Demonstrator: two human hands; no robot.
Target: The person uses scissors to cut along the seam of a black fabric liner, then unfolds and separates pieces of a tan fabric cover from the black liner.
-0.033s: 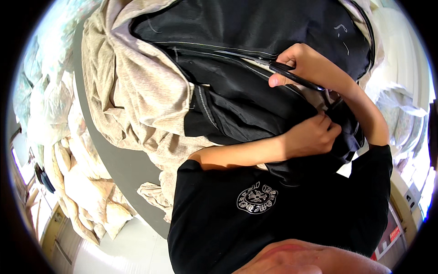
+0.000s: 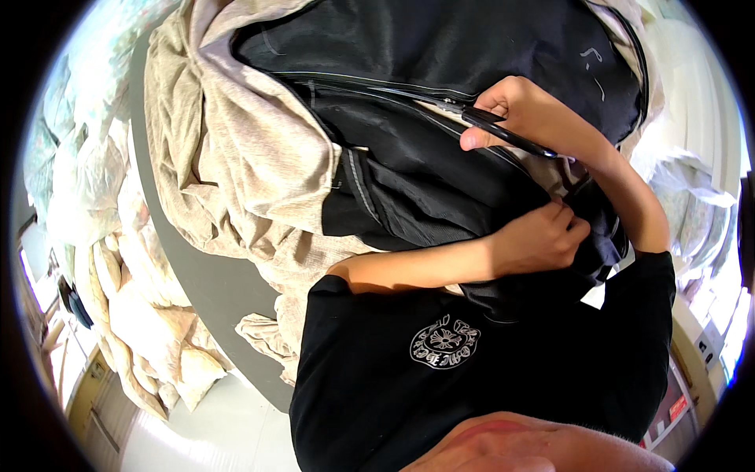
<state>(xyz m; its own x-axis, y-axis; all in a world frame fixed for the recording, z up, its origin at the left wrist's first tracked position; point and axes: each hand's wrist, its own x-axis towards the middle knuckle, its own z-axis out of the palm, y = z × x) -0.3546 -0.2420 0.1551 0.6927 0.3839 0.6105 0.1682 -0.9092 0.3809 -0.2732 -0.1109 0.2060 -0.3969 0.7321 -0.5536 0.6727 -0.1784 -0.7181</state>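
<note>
My right hand (image 2: 527,118) is closed around the black handles of a pair of scissors (image 2: 507,132). Their metal blades point left, along a white-stitched seam and gap in the black fabric (image 2: 440,189). Nearer my body, my left hand (image 2: 539,240) has its fingers curled, pinching an edge of that black fabric below the scissors. Beige cloth (image 2: 259,149) is joined to the black fabric and hangs in folds on the left. A strip of beige also shows between the two hands. The blade tips are hard to make out against the dark fabric.
A dark grey table with a curved look (image 2: 224,291) lies under the cloth. Cream stuffed bundles (image 2: 153,291) and pale plastic bags (image 2: 86,181) are piled to the left. Clear plastic-wrapped bundles (image 2: 688,189) stand at the right. Loose white threads (image 2: 590,55) lie on the black fabric.
The handle part that showed below my right palm no longer stands apart there. The fabric has shifted very slightly; my left hand keeps its hold.
</note>
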